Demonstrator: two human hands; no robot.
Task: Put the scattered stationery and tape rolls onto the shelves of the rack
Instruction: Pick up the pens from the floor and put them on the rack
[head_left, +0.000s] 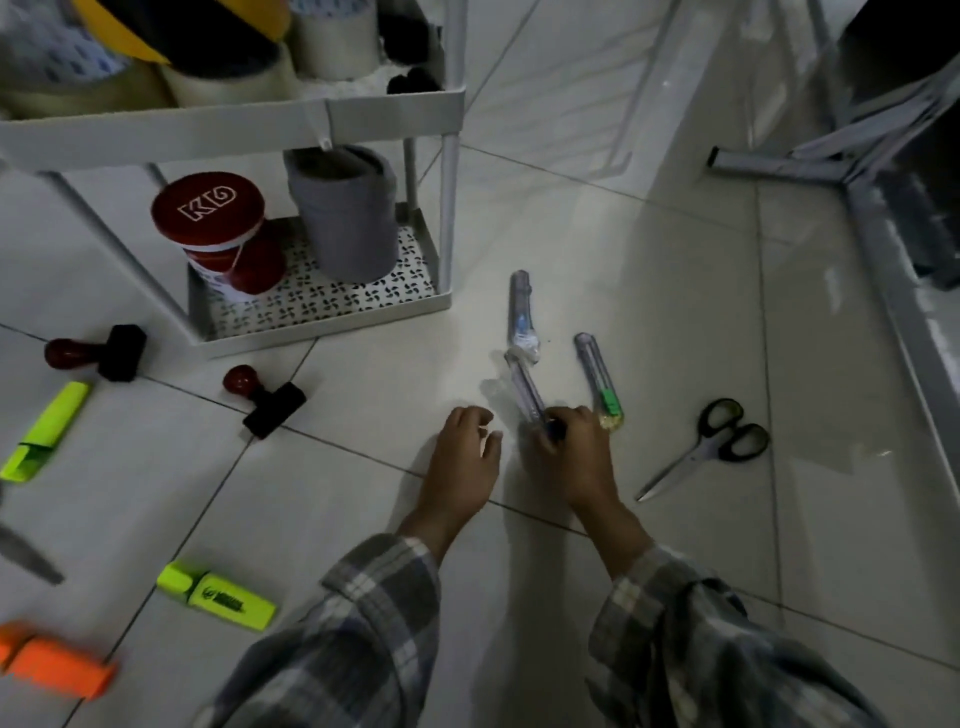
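Slim clear-plastic cutter (525, 389) in right hand (576, 449)

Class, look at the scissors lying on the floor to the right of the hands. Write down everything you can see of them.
The scissors have two black looped handles, plastic by the look of them, and silvery metal blades that are shut. They lie flat on the pale tiled floor, with the handles toward the upper right of the view and the tips pointing lower left. Nothing touches them but the floor. They lie apart from the right hand, which grips a clear tube.
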